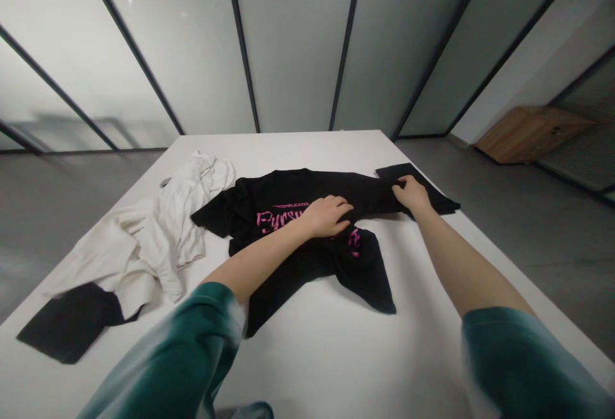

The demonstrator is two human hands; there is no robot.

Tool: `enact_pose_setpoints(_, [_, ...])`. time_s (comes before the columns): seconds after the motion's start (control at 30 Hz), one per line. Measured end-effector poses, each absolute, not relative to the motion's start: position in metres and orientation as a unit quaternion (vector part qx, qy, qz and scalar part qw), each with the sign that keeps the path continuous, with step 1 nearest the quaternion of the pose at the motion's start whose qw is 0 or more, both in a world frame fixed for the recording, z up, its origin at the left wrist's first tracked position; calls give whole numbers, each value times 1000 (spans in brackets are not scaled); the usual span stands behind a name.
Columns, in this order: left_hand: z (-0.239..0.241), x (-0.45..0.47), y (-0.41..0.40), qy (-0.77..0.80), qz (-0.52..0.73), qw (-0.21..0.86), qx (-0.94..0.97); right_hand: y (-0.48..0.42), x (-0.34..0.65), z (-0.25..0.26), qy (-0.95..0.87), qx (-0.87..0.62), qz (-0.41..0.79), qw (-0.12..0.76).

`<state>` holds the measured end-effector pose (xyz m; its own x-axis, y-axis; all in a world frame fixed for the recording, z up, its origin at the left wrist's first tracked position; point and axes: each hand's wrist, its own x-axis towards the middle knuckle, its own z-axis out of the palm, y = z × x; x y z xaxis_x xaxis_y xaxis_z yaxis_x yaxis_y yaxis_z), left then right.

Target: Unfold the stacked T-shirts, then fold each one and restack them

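Shirt [307, 185] sprawls black across mid-frame, your right hand [412, 194] pinching its right end! Your left hand [327, 216] rests at centre; whether it grips, I can't tell.

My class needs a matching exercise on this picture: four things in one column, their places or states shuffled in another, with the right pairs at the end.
Things
1. Left hand
2. White clothing
3. Right hand
4. Wooden cabinet

Places or states
A. Beyond the table, at the picture's right
B. At black cloth near the table's right edge
C. On the black shirt, near the picture's middle
D. Crumpled on the table's left side

Pairs: 1-C, 2-D, 3-B, 4-A
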<state>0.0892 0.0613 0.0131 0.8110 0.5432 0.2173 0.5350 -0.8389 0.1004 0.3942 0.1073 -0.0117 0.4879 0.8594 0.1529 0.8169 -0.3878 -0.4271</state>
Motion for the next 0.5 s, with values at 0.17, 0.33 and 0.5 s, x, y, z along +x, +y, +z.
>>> enact_pose_setpoints(0.17, [-7, 144, 65, 323, 63, -4, 944, 106, 406, -19, -453, -825, 137, 308])
enact_pose_setpoints(0.33, [-15, 145, 64, 286, 37, 54, 956, 102, 417, -29, -408, -818, 170, 368])
enact_pose_setpoints(0.5, [-16, 140, 65, 263, -12, 151, 953, 102, 414, -32, -455, -792, 139, 382])
